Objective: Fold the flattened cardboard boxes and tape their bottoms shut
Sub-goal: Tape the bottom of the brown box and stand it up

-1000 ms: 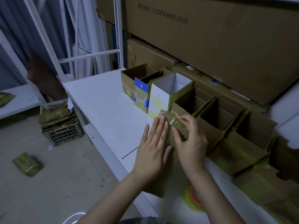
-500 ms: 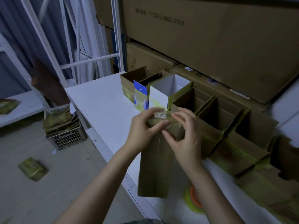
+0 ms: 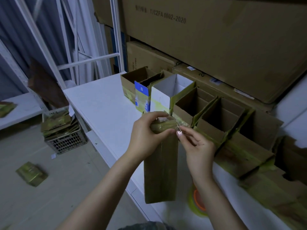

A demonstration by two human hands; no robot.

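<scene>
The held box [image 3: 160, 163] is olive-brown cardboard, its tape [image 3: 163, 126] glossy and clear. The counter [image 3: 103, 103] is white. Behind the held box, one carton [image 3: 141, 90] has a blue panel with a white 8. The tape roll [image 3: 197, 202] is yellow-green, orange-cored.

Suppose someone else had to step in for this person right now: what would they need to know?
Left hand: grips the upper end of the box, held upright at the table edge.
Right hand: pinches tape at that end.
Tape roll: on the table, under the right forearm.
Done: a row of folded boxes stands open along the back.
To do: likely finish taping this end, add it to the row; flattened boxes wait in the crate on the floor.
</scene>
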